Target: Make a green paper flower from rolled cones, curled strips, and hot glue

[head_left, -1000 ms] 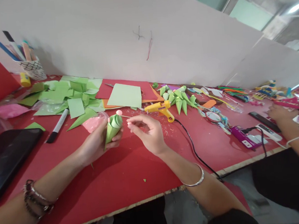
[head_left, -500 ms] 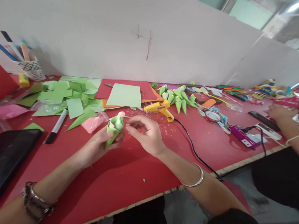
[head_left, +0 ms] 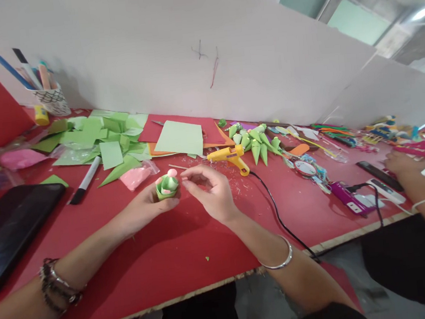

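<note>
Seen from the head camera, a person's left hand (head_left: pixel 147 203) grips a rolled green paper cone (head_left: pixel 167 186) above the red table (head_left: pixel 187 247), its fingers closed around the sides, while the right hand (head_left: pixel 215 192) is poised just beside it. The cone's open mouth faces up and towards the camera, with a small pink ball (head_left: pixel 172 173) at its far rim; its long axis is foreshortened, and the lower end is hidden in the left palm. From the right fingers, which are bent with thumb and forefinger drawn close together, the mouth lies immediately to the left, the ball being the part nearest the fingertips. Whether those fingers pinch anything cannot be told; a thin stick (head_left: pixel 175 167) runs just behind them. The left hand, wrapped on the cone, is the nearer of the two. Beyond them lie a bag of pink clay-like material (head_left: pixel 135 178), on the left, and a yellow glue gun (head_left: pixel 227 153), on the right, near a cluster of green paper cones (head_left: pixel 258 142)
</note>
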The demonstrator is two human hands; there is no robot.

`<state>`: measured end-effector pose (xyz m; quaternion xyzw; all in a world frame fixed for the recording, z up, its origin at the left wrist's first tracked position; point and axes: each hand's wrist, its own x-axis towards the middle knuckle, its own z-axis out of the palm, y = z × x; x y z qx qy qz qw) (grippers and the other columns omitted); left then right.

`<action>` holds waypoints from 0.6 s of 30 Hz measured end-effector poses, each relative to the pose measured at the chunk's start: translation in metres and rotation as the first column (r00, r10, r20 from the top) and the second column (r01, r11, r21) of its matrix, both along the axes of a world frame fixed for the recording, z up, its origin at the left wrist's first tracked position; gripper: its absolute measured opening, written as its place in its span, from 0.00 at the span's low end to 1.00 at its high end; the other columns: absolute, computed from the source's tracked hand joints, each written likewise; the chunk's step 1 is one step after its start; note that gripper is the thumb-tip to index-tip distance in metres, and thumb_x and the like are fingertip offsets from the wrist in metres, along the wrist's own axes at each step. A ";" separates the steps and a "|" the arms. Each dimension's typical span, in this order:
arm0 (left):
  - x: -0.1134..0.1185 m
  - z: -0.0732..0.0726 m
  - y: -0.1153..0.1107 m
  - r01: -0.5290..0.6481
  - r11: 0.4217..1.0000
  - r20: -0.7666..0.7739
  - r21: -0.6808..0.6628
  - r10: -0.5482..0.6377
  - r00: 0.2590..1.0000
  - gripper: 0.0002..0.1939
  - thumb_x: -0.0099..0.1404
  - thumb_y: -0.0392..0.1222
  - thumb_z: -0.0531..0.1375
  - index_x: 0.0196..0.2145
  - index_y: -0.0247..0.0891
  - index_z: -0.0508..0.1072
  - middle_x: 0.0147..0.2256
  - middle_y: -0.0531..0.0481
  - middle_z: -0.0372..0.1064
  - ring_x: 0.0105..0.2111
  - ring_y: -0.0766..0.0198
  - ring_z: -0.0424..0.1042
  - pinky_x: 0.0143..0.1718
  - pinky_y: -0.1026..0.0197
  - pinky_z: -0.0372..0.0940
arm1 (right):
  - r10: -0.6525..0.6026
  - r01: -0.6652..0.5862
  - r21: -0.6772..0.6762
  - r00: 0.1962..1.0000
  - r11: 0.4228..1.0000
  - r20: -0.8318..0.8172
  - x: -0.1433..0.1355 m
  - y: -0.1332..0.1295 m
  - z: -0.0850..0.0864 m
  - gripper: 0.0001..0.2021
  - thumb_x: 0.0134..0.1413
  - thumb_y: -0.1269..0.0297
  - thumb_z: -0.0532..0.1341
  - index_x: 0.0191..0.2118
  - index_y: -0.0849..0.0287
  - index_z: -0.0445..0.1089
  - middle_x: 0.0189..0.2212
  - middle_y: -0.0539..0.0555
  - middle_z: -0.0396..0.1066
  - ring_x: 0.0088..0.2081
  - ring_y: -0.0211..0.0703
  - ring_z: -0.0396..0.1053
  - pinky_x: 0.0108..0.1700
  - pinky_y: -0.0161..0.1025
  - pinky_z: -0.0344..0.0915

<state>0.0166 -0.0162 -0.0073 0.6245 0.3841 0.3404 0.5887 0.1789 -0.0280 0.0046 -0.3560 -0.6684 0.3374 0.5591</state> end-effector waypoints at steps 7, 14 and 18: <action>-0.001 0.002 0.000 0.109 0.992 -0.014 -0.068 -0.110 0.994 0.08 0.55 0.40 0.55 0.26 0.38 0.56 0.19 0.60 0.49 0.18 0.73 0.48 0.19 0.68 0.47 | 0.017 -0.017 -0.011 1.000 1.000 -0.013 -0.001 0.001 -0.002 0.04 0.50 0.66 0.58 0.34 0.57 0.67 0.30 0.50 0.69 0.31 0.34 0.68 0.34 0.35 0.68; -0.001 0.006 -0.002 0.177 0.979 -0.052 0.103 -0.172 0.984 0.06 0.55 0.43 0.51 0.26 0.38 0.59 0.23 0.55 0.59 0.25 0.67 0.61 0.29 0.63 0.60 | 0.024 -0.024 -0.008 0.999 1.000 -0.023 -0.001 0.000 -0.002 0.03 0.48 0.66 0.60 0.31 0.58 0.66 0.28 0.49 0.68 0.29 0.33 0.67 0.33 0.34 0.67; 0.001 0.001 -0.007 0.130 0.958 -0.314 0.257 -0.045 0.948 0.09 0.56 0.46 0.53 0.25 0.37 0.61 0.24 0.55 0.60 0.26 0.67 0.61 0.28 0.64 0.62 | 0.039 -0.040 -0.012 0.999 0.999 -0.026 -0.002 -0.001 -0.002 0.03 0.48 0.67 0.60 0.31 0.58 0.66 0.28 0.49 0.67 0.29 0.33 0.66 0.32 0.33 0.67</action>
